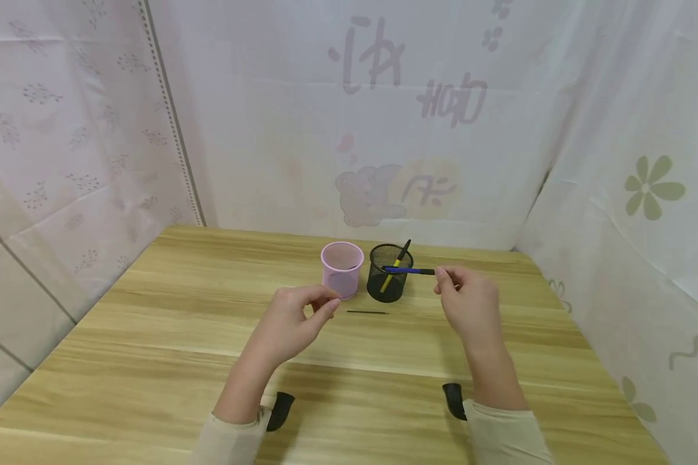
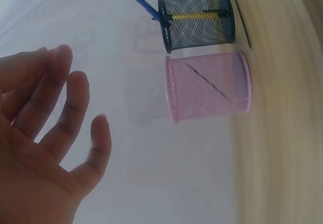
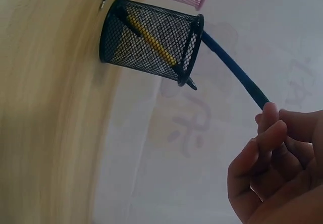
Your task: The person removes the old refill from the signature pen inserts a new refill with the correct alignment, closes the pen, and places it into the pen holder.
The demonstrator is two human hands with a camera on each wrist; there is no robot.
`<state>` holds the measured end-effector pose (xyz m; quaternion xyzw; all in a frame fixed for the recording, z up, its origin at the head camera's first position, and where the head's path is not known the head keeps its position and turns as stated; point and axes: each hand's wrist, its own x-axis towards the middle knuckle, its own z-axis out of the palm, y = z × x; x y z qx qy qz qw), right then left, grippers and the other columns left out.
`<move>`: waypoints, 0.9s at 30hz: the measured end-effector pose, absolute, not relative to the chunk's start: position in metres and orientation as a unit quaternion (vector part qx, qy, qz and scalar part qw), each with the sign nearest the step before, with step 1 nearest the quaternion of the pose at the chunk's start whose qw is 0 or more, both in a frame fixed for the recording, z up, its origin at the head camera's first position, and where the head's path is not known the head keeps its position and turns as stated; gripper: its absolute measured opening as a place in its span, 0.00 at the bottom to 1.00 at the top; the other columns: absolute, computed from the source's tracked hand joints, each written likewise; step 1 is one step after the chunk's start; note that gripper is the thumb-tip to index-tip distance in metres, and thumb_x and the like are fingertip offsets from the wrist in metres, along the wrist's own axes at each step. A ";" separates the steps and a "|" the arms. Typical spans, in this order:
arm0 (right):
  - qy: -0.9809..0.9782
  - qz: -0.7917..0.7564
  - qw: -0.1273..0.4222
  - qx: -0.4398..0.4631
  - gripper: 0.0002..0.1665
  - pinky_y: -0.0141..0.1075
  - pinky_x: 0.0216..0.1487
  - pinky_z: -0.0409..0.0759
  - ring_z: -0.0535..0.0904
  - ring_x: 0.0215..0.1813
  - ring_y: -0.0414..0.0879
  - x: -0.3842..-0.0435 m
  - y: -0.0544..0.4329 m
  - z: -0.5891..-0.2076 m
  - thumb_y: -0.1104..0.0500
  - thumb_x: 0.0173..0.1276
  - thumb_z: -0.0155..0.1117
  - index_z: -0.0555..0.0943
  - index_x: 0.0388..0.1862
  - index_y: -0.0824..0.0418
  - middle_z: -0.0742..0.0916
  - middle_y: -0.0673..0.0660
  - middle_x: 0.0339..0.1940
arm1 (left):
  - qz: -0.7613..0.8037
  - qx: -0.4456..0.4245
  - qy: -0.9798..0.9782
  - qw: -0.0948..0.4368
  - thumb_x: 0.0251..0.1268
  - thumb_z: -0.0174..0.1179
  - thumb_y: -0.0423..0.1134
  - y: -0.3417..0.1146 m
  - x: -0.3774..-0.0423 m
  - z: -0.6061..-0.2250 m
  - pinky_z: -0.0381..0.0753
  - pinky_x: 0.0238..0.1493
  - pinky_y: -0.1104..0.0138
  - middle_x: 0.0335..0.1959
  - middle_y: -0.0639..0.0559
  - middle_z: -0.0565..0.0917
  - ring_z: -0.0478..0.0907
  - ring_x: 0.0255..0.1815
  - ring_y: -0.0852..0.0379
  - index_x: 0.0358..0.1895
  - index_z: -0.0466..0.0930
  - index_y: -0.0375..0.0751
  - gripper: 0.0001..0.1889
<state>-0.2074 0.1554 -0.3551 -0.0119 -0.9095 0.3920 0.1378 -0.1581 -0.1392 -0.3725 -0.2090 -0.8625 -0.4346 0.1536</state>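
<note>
My right hand (image 1: 471, 307) pinches the dark end of a blue pen (image 1: 410, 270) between thumb and fingers. The pen's other end reaches the rim of the black mesh pen holder (image 1: 375, 284), seen at the mouth in the right wrist view. A yellow-and-black pen (image 3: 151, 41) leans inside that holder. In front of the pink mesh pen holder (image 1: 342, 283), my left hand (image 1: 296, 323) hovers with loosely bent fingers and nothing visible in them. Through the pink mesh a thin dark stick (image 2: 209, 82) shows. Another thin dark stick, like a pen refill (image 1: 368, 312), lies before the holders.
The wood-grain table (image 1: 169, 310) extends around both holders. Printed pale curtains (image 1: 267, 129) hang behind and at both sides. Black curved pieces (image 1: 280, 411) sit at the wrists, beside the cream sleeves (image 1: 232, 442).
</note>
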 end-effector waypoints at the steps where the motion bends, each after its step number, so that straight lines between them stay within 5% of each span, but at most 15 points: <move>1: -0.912 0.388 0.130 -0.010 0.22 0.33 0.27 0.75 0.79 0.32 0.48 -0.207 0.155 -0.355 0.48 0.85 0.57 0.88 0.58 0.62 0.93 0.61 0.41 | -0.435 -0.210 -0.862 0.153 0.75 0.67 0.36 -0.139 -0.158 -0.373 0.78 0.32 0.70 0.31 0.59 0.89 0.79 0.30 0.67 0.44 0.91 0.47 0.04; 8: -0.907 0.414 0.074 0.004 0.26 0.34 0.34 0.81 0.88 0.42 0.55 -0.208 0.154 -0.355 0.45 0.83 0.60 0.83 0.68 0.60 0.92 0.62 0.53 | -0.436 -0.216 -0.859 0.161 0.75 0.67 0.36 -0.140 -0.159 -0.372 0.79 0.33 0.70 0.30 0.60 0.89 0.79 0.30 0.66 0.42 0.90 0.48 0.04; 12: -0.901 0.431 0.054 0.006 0.29 0.34 0.33 0.80 0.89 0.39 0.50 -0.207 0.155 -0.355 0.45 0.82 0.62 0.80 0.73 0.60 0.91 0.64 0.59 | -0.438 -0.219 -0.856 0.163 0.74 0.67 0.35 -0.140 -0.159 -0.372 0.78 0.33 0.69 0.29 0.60 0.88 0.79 0.30 0.66 0.40 0.90 0.48 0.04; 27: -0.900 0.435 0.033 0.014 0.27 0.35 0.32 0.79 0.86 0.36 0.45 -0.199 0.157 -0.352 0.44 0.82 0.61 0.82 0.70 0.56 0.88 0.63 0.63 | -0.423 -0.211 -0.863 0.180 0.74 0.68 0.37 -0.140 -0.160 -0.372 0.77 0.34 0.70 0.29 0.61 0.86 0.78 0.31 0.65 0.40 0.90 0.49 0.03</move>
